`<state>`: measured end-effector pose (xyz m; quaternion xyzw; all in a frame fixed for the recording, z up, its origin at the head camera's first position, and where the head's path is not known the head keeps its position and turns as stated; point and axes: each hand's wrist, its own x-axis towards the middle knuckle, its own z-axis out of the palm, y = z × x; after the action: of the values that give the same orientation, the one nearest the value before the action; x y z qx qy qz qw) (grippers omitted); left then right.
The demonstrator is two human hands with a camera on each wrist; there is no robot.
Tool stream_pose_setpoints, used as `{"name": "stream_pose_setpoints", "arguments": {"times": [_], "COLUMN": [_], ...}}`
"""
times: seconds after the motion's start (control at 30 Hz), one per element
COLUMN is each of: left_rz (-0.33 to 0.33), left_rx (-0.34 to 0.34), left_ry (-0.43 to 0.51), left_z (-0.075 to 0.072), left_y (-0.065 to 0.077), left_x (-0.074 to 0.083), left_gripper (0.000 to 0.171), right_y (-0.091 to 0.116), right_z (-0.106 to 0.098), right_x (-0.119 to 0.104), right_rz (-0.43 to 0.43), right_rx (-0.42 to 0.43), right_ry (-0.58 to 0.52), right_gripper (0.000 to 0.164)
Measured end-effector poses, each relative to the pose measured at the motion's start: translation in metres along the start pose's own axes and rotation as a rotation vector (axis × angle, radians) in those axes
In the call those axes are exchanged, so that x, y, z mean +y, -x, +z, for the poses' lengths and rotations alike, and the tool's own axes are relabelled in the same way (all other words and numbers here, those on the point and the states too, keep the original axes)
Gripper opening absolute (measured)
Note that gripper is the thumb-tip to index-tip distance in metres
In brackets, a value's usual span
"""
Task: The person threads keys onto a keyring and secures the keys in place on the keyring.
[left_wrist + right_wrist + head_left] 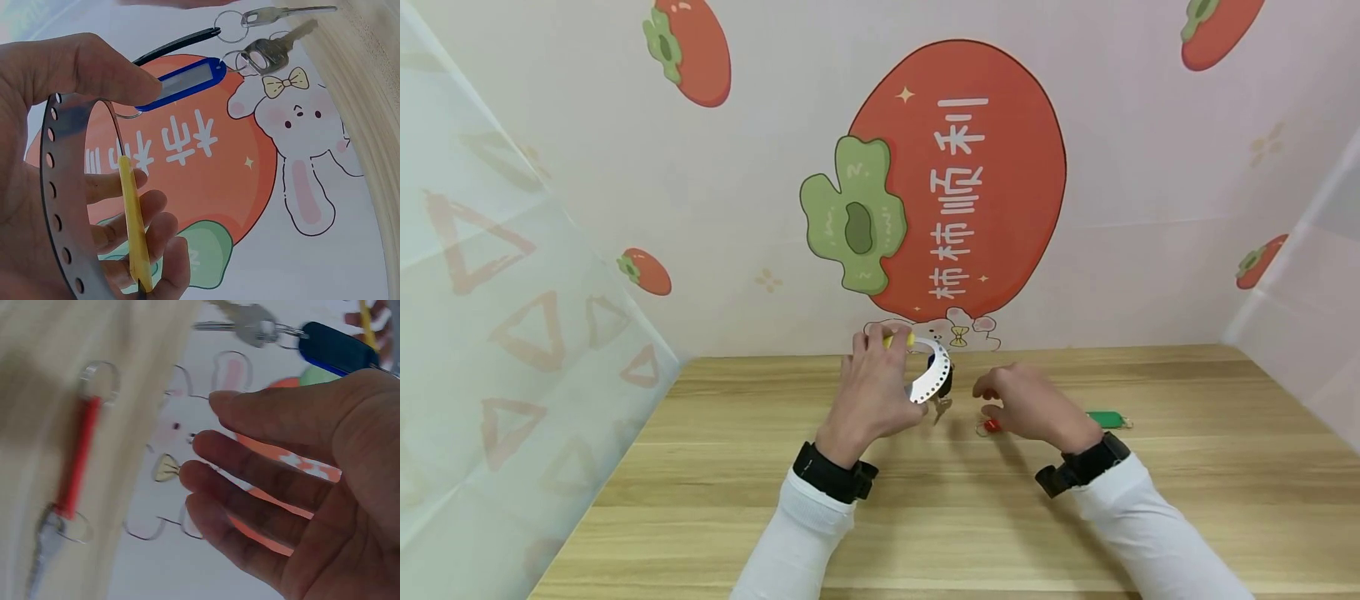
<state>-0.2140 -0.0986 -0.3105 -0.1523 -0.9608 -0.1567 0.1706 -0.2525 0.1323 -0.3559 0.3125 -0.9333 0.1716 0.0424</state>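
Observation:
My left hand holds up a curved, perforated metal ring with a yellow bar; fingers curl round the bar while the thumb lies along the band. From the ring hang a blue key tag and a black key tag, each carrying a key. My right hand is to the right of these, fingers loosely bent and holding nothing. Below it on the table lies a red key tag with a wire ring and a key. The hand partly hides this tag in the head view.
Just beyond my right wrist, a green key tag lies on the wooden table. A printed cloth backdrop rises at the table's far edge, with another cloth along the left side.

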Motion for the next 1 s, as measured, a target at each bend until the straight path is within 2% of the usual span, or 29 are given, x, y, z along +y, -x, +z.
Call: {"name": "stream_pose_setpoints", "arguments": {"times": [0.17, 0.37, 0.7, 1.0], "left_rz": [0.002, 0.006, 0.003, 0.007], "left_rx": [-0.002, -0.011, -0.022, -0.02], "left_ry": [-0.003, -0.007, 0.0, 0.002], "left_z": [0.0, 0.001, 0.0, 0.0], "left_y": [0.001, 0.001, 0.002, 0.001], "left_x": [-0.001, 0.0, 0.002, 0.002], "left_gripper": [0.089, 0.09, 0.09, 0.089], "right_y": [-0.002, -0.003, -0.002, -0.001], "right_z": [0.014, 0.024, 0.031, 0.034], "right_x": [0.001, 0.0, -0.004, -0.002], "right_rz": [0.014, 0.026, 0.074, 0.034], "right_rx": [-0.074, -0.125, -0.146, -0.106], "right_ry": [-0.024, -0.02, 0.008, 0.027], "right_gripper": [0.022, 0.024, 0.016, 0.025]}}
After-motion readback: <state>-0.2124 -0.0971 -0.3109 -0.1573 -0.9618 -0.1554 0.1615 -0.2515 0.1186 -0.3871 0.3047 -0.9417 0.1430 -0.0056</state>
